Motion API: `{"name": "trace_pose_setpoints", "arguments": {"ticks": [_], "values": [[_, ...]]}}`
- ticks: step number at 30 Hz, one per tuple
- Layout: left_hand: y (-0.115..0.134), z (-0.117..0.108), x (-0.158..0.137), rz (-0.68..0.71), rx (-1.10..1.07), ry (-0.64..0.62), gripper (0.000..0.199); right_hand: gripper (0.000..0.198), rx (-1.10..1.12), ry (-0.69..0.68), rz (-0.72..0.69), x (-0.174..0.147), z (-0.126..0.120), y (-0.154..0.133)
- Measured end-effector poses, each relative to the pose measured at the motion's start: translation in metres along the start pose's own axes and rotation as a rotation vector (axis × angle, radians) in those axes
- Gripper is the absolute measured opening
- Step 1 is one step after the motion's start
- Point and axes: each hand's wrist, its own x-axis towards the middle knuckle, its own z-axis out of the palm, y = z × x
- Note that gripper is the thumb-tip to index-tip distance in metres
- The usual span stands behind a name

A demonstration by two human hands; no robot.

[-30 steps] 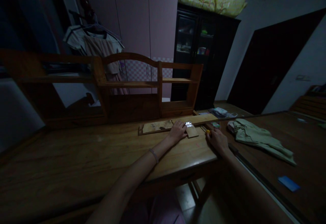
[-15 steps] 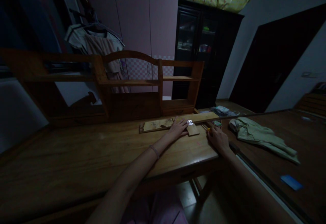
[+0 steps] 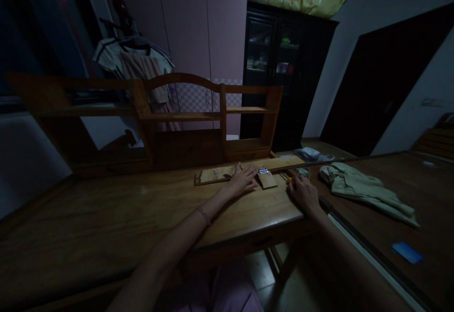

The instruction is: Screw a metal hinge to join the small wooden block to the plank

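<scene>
Long wooden board is laid flat near the back edge of the desk, toward its right edge, its long axis roughly parallel to the back edge. A small wooden piece is set crosswise at its near side, pointed toward the front edge; both seem to be spanned by the metal hinge, hence probably the close placing. The left hand is spread unclenched over the board, presumably to steady it. By the right hand's curled fingers a yellow-handled tool is grasped, apparently for control, near the right edge.
</scene>
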Motion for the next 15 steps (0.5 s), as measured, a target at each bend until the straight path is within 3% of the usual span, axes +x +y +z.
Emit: {"name": "trace_pose_setpoints", "arguments": {"ticks": [5, 9, 12, 15], "values": [[-0.015, -0.049, -0.049, -0.012, 0.039, -0.023, 0.055, 0.026, 0.087, 0.081, -0.014, -0.002, -0.011, -0.002], [-0.046, -0.104, -0.101, -0.011, 0.103, -0.014, 0.040, 0.020, 0.197, 0.163, -0.074, -0.004, -0.020, -0.014], [-0.086, -0.138, -0.145, -0.117, 0.166, 0.165, 0.027, 0.017, 0.306, 0.240, -0.151, -0.002, -0.036, -0.047], [-0.128, -0.156, -0.191, -0.279, 0.323, 0.296, 0.036, 0.010, 0.441, 0.312, -0.239, -0.005, -0.084, -0.100]]}}
